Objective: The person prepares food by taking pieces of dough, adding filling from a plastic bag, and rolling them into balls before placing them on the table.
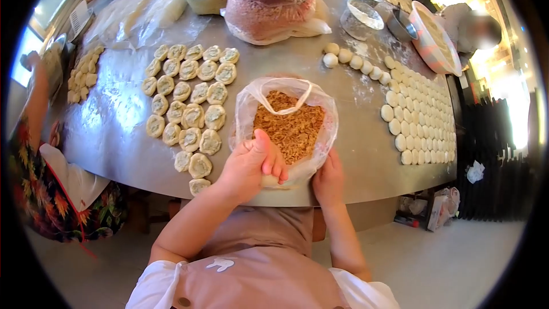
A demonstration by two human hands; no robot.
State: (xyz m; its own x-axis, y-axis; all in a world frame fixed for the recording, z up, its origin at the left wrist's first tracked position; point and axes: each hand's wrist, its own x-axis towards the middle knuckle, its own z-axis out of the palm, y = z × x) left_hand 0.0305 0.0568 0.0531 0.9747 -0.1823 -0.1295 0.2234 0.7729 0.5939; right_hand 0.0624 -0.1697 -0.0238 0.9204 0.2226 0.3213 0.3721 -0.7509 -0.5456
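A clear plastic bag (245,109) stands rolled open at the table's front, with brown crumbly filling (289,129) inside. Over its near left rim, my left hand (251,163) is closed, thumb up and fingers curled round a pale piece of dough (270,181) that is mostly hidden. My right hand (328,178) grips the bag's near right side, its fingertips partly out of sight against the plastic. Left of the bag lie rows of filled dough rounds (193,115) with pale greenish centres.
Smooth dough balls (412,115) cover the table's right side. Large bags of filling (271,8) sit at the back, beside a floury bowl (361,20) and a large basin (436,39). At left, a co-worker's arm (37,97) reaches over the metal table (108,126); another person is back right.
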